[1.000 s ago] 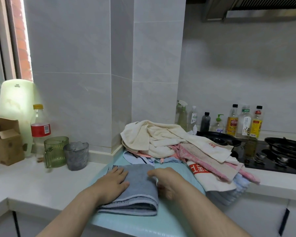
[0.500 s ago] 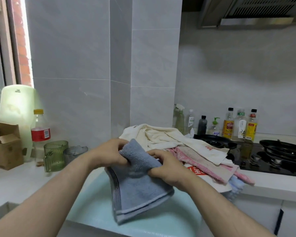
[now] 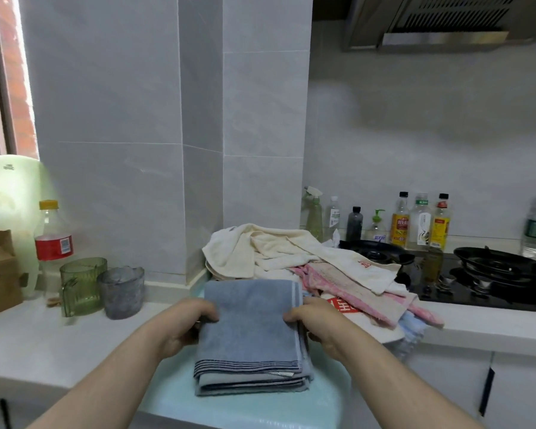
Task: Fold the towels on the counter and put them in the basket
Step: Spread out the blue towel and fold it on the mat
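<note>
Blue towel [image 3: 249, 323], folded, near counter edge: left hand [image 3: 183, 323] and right hand [image 3: 317, 320] pinch its side edges; best kept level, layers aligned, for carrying basketward.

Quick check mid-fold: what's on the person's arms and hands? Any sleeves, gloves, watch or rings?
Both forearms are bare down to the bottom edge of the picture, with no sleeves or cuffs in view. The left hand and right hand wear no gloves, and no watch or bracelet shows at either wrist. No rings show, though the blue towel hides part of the fingers.
</note>
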{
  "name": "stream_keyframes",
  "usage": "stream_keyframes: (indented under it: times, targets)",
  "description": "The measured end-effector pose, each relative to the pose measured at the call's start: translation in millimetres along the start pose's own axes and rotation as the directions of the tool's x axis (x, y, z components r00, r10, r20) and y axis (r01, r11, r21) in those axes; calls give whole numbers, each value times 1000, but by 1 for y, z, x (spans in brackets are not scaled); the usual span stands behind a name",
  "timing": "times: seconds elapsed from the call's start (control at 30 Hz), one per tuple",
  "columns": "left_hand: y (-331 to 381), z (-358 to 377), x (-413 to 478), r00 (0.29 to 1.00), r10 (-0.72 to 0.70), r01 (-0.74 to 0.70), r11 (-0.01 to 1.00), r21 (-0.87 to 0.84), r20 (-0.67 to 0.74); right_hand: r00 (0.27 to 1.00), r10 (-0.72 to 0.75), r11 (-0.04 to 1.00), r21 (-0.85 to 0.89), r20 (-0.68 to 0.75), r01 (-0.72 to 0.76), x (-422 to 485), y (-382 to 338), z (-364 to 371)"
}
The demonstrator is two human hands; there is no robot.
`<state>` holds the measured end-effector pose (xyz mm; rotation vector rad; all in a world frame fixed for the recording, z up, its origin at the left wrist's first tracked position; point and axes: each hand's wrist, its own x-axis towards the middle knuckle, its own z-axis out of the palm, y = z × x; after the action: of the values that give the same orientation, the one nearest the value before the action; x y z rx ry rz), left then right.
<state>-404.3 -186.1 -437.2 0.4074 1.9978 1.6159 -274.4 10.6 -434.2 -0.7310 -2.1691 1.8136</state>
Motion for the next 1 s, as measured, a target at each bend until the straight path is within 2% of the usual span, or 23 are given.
stream_keyframes:
  times: [0.07,0.1,0.2,0.27,0.33,0.43,0.57,0.7,0.73,0.83,1.0]
  targets:
    - [-3,-3,5,996,74,-58,970,238,-56,999,-34,984,-174,-39,26,4,4,-3]
    - [-4,-4,8,994,91,-68,957,283,-68,998,-48,978,-205,-47,37,6,6,-4]
    - [-7,-2,15,993,66,-36,959,283,-98,998,-18,977,-213,-65,4,13,8,-3]
    - [-7,-2,19,995,10,12,974,225,-100,998,49,990,-133,-35,-53,13,7,1]
    - [-5,-1,19,996,-45,57,985,162,-78,994,109,993,52,13,-110,15,7,4]
    - [1,-1,15,996,-86,87,996,17,-32,981,171,936,298,91,-190,8,2,6]
    - [-2,5,3,995,-98,98,987,-127,10,971,168,882,415,169,-225,-1,5,6]
    - [-19,4,9,997,-70,70,933,-352,11,980,140,826,529,140,-193,9,19,8]
    - [-21,7,8,999,-52,49,948,-315,-2,984,124,847,502,129,-173,9,21,9]
    - [-29,13,7,987,67,-77,995,-60,-148,998,50,968,243,31,-56,10,29,11]
    - [-37,11,1,976,127,-112,990,90,-179,999,-15,999,49,33,14,6,33,7]
